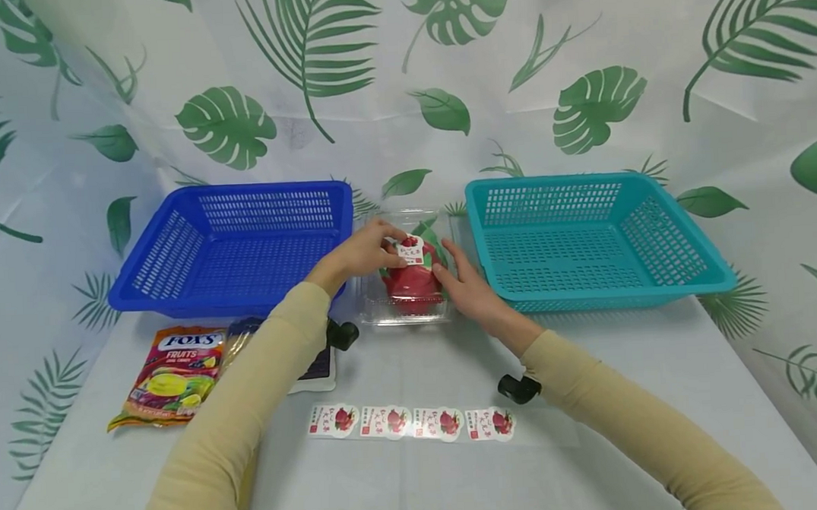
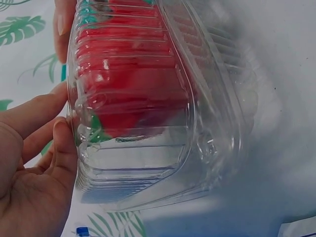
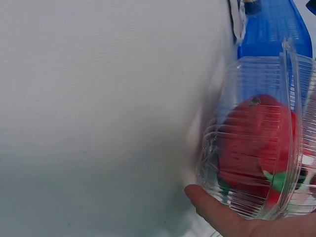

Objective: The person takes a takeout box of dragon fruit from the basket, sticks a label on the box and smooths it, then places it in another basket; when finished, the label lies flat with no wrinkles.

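A clear plastic clamshell box (image 1: 377, 311) stands between the two baskets, closed over a red, green-leaved fruit (image 1: 413, 289) that looks like a dragon fruit. On its lid lies a white label (image 1: 410, 250) with red fruit printed on it. My left hand (image 1: 370, 249) touches the label's left edge and the lid with its fingertips. Along the box's right side rests my right hand (image 1: 475, 290), fingers spread and nearly straight. The left wrist view shows the left fingers (image 2: 61, 131) against the lid. In the right wrist view one right-hand finger (image 3: 210, 205) touches the box's side.
A blue basket (image 1: 233, 304) stands at the left, a teal basket (image 1: 609, 299) at the right. Several printed labels (image 1: 386, 422) lie on a backing strip nearer me. A candy bag (image 1: 174, 379) and a partly hidden dark-faced device (image 1: 318, 373) lie by the left arm.
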A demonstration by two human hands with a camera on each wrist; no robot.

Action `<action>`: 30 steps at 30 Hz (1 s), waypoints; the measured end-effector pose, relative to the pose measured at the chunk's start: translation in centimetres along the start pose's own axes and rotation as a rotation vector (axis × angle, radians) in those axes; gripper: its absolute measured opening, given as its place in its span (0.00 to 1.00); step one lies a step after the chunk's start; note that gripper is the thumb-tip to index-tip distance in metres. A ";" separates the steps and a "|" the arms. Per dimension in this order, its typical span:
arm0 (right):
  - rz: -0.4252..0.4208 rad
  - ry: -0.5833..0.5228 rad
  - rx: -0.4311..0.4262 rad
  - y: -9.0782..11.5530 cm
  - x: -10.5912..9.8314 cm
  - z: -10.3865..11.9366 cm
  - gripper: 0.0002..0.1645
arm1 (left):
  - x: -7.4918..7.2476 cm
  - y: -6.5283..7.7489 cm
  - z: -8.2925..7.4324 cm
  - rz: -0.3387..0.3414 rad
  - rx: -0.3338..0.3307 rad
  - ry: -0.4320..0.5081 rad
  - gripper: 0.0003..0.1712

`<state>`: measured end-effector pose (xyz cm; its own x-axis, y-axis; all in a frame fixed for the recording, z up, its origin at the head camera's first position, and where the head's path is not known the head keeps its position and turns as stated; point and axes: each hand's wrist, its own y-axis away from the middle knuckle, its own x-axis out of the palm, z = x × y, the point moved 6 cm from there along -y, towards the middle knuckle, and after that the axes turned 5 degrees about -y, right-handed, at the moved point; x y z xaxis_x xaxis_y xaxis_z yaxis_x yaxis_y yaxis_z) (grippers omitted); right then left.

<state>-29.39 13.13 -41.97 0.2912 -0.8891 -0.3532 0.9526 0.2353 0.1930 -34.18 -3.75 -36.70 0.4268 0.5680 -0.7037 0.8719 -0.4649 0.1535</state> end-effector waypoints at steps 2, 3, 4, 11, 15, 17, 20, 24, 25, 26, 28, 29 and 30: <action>-0.006 -0.006 -0.005 0.1 0.0 0.0 0.40 | 0.0 0.0 0.0 0.000 -0.001 0.010 0.27; -0.011 -0.010 -0.009 0.1 0.0 0.0 0.40 | 0.0 0.1 0.0 0.001 -0.001 0.014 0.27; -0.016 -0.014 -0.012 0.1 0.0 -0.1 0.39 | 0.1 0.1 0.0 0.001 -0.001 0.015 0.27; -0.057 -0.013 -0.037 0.3 0.2 -0.2 0.37 | 0.1 0.3 0.1 -0.004 0.010 0.001 0.27; -0.073 -0.033 -0.052 0.4 0.3 -0.1 0.35 | 0.2 0.3 0.0 -0.011 0.014 -0.002 0.27; -0.077 -0.047 -0.059 0.6 0.3 0.0 0.35 | 0.2 0.4 0.0 -0.017 0.013 0.002 0.27; -0.084 -0.076 -0.067 0.7 0.2 0.1 0.34 | 0.3 0.6 -0.1 -0.028 0.012 0.016 0.27; -0.080 -0.112 -0.059 0.8 0.3 -0.1 0.33 | 0.4 0.7 0.0 -0.040 0.009 0.036 0.28; -0.080 -0.119 -0.055 0.8 0.3 -0.1 0.33 | 0.4 0.8 0.0 -0.042 0.007 0.039 0.28; -0.079 -0.124 -0.051 0.8 0.4 -0.2 0.33 | 0.5 0.8 0.0 -0.045 0.006 0.041 0.28; -0.080 -0.130 -0.050 0.8 0.4 -0.2 0.33 | 0.5 0.9 0.1 -0.049 0.008 0.049 0.28; -0.081 -0.133 -0.050 0.8 0.4 -0.2 0.32 | 0.5 0.9 0.1 -0.050 0.010 0.054 0.28; -0.083 -0.136 -0.051 0.9 0.4 -0.2 0.32 | 0.5 1.0 0.1 -0.052 0.012 0.057 0.28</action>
<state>-28.40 13.03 -42.18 0.1996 -0.9506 -0.2378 0.9772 0.1751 0.1202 -33.13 -3.93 -36.99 0.3945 0.6287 -0.6701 0.8904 -0.4418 0.1097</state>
